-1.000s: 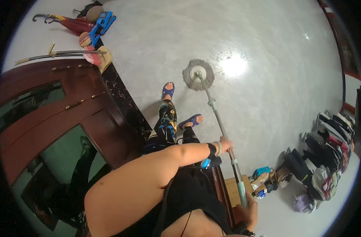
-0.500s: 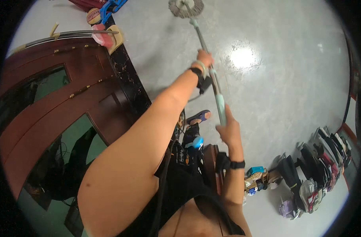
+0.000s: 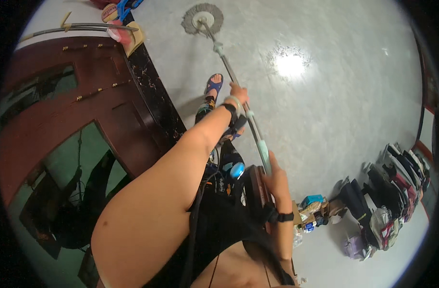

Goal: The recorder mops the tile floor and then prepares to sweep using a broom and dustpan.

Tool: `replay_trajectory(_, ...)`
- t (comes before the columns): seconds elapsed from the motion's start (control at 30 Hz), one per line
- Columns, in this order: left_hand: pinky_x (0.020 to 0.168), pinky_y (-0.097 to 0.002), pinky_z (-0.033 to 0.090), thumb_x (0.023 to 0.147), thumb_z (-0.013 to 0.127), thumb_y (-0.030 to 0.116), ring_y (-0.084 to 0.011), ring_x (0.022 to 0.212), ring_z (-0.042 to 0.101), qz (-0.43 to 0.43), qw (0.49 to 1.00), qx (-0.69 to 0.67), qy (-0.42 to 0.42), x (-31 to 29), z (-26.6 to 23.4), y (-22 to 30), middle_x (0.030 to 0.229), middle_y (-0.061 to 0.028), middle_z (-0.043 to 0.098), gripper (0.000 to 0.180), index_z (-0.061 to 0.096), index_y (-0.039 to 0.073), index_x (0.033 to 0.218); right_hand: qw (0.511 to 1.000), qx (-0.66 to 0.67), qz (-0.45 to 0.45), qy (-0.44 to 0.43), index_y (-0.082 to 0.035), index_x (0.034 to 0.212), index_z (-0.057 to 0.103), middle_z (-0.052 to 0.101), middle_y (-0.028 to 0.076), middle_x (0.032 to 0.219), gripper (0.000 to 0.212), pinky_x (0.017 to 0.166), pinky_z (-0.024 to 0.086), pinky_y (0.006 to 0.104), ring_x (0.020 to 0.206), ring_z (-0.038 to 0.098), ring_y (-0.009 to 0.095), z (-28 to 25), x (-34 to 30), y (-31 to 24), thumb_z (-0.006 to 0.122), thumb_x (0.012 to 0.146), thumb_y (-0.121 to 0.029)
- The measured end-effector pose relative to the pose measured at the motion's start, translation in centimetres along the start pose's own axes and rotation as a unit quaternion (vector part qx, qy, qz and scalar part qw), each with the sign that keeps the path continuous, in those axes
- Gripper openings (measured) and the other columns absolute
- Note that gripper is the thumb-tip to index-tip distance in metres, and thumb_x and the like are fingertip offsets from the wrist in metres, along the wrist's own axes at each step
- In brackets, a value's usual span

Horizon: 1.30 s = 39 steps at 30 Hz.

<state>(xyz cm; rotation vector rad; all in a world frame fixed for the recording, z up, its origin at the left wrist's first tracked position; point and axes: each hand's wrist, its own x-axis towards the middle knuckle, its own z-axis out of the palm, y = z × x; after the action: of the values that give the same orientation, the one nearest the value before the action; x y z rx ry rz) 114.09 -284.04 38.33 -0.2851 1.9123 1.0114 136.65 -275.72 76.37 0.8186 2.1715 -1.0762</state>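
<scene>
Mop (image 3: 226, 65): slants over the grey floor (image 3: 335, 96), from the upper picture down to the person's right side.
Mop head (image 3: 200, 18): round, grey-stranded, with a pale hub; it lies spread on the floor, ahead of the feet.
Left hand (image 3: 238, 93): wrapped around the pole between two pale green collars, fingers curled in; the arm reaches forward.
Right hand (image 3: 276, 180): touches the light green grip (image 3: 263, 151) at the near end of the pole, its fingers lying along it; slightly blurred, so how far they close cannot be told.
Wrists: black straps on both, plus a pale bangle (image 3: 235, 102) on the left.
Feet: one blue-purple sandal (image 3: 213, 85) shows clearly; the other is partly hidden behind the left forearm.
Left side: a red-brown door (image 3: 37, 110) with glass panes, edged by a dark stone strip (image 3: 154, 91).
Right side: a heap of clothes (image 3: 397, 187), with a lilac bag (image 3: 354, 246) just beside it and a blue box (image 3: 312, 199) nearer the person.
</scene>
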Motion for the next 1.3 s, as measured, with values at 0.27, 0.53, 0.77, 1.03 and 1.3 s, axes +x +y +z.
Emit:
replay_trajectory(0.27, 0.073, -0.0657, 0.037, 0.075, 0.062, 0.049, -0.0423, 0.084, 0.063, 0.321, 0.734, 0.519, -0.297, -25.5, 21.1, -9.3, 0.080, -0.0204, 0.066, 0.041, 0.069, 0.010, 0.087, 0.990, 0.007, 0.138, 0.028, -0.010, 0.135, 0.042, 0.063, 0.024, 0.097, 0.068, 0.078, 0.049, 0.0359, 0.091, 0.064, 0.032, -1.5, -24.5, 11.8, 0.065, 0.070, -0.006)
replay_trajectory(0.53, 0.046, -0.0389, 0.052, 0.082, 0.053, -0.003, -0.0306, 0.064, 0.065, 0.121, 0.861, 0.084, -0.487, -33.2, 27.6, -18.3, 0.079, -0.0161, 0.058, 0.020, 0.047, -0.010, 0.099, 0.967, 0.055, 0.250, -0.014, -0.006, 0.133, 0.046, 0.064, 0.017, 0.108, 0.079, 0.085, 0.046, 0.0295, 0.100, 0.059, 0.016, -3.4, -32.4, 7.7, 0.075, 0.059, -0.004)
replay_trajectory(0.77, 0.045, -0.0453, 0.050, 0.070, 0.065, 0.008, -0.0300, 0.066, 0.061, -0.195, 0.932, -0.228, -0.203, -25.8, 10.2, -1.5, 0.082, -0.0179, 0.056, 0.050, 0.037, -0.005, 0.108, 0.982, 0.076, 0.173, -0.014, -0.005, 0.133, 0.044, 0.060, 0.016, 0.115, 0.065, 0.085, 0.046, 0.0322, 0.102, 0.058, 0.020, -0.6, -19.6, 1.1, 0.072, 0.075, -0.011)
replay_trajectory(1.03, 0.050, -0.0401, 0.049, 0.063, 0.063, 0.004, -0.0300, 0.070, 0.060, -0.038, 0.977, -0.207, -0.006, -6.3, -8.6, 10.4, 0.083, -0.0190, 0.056, 0.041, 0.042, -0.002, 0.098, 0.994, 0.089, 0.062, 0.008, -0.008, 0.140, 0.032, 0.064, 0.020, 0.105, 0.078, 0.076, 0.052, 0.0368, 0.092, 0.065, 0.029, 4.5, 4.1, -7.7, 0.065, 0.070, -0.001)
replay_trajectory(1.3, 0.060, -0.0408, 0.055, 0.081, 0.053, 0.009, -0.0361, 0.075, 0.065, 0.013, 0.997, -0.040, 0.058, 2.3, -20.2, 12.3, 0.089, -0.0283, 0.060, 0.051, 0.024, -0.013, 0.117, 0.996, 0.074, 0.037, -0.042, -0.010, 0.142, 0.030, 0.059, 0.009, 0.070, 0.084, 0.043, 0.046, 0.0302, 0.051, 0.058, 0.016, 4.4, 13.1, -19.1, 0.063, 0.066, 0.004)
